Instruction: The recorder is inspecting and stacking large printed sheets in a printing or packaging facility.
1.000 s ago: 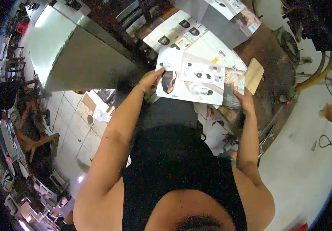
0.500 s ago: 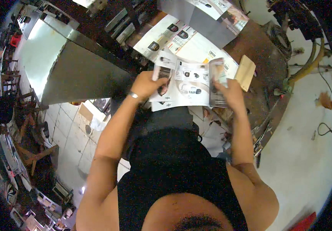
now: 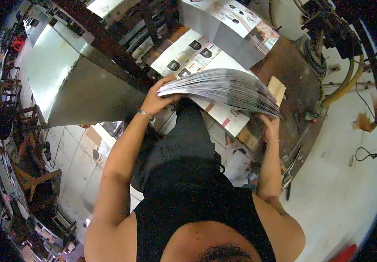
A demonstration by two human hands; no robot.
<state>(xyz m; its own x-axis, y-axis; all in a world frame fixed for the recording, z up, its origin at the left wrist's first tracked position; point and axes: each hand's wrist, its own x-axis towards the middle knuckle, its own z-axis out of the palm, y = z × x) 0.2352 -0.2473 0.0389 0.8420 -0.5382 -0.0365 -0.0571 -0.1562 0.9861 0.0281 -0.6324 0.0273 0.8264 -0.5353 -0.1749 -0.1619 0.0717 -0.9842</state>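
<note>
Held stack (image 3: 223, 85): already up and bent between two hands; the layers at its near side are not yet even and it is not laid flat, so the handling looks about midway.
Sheet edges: many thin white and grey layers, spread like a fan, arching up in the middle and dipping toward the right end; the upper face shows only at a slant, its print unreadable.
Stack's place: above the near part of the tabletop (image 3: 297, 83); whether its underside touches anything there, I cannot tell.
Left hand (image 3: 157, 98): grasping the stack's left end.
Right hand (image 3: 270, 126): grasping the right end from the near side, some fingers hidden.
Printed sheets (image 3: 195, 54): lying below the stack, reaching from the tabletop's left edge toward its near edge.
Wooden block (image 3: 277, 90): just beside the stack's right end.
Tall stack (image 3: 236, 41): grey-sided, toward the tabletop's far edge.
</note>
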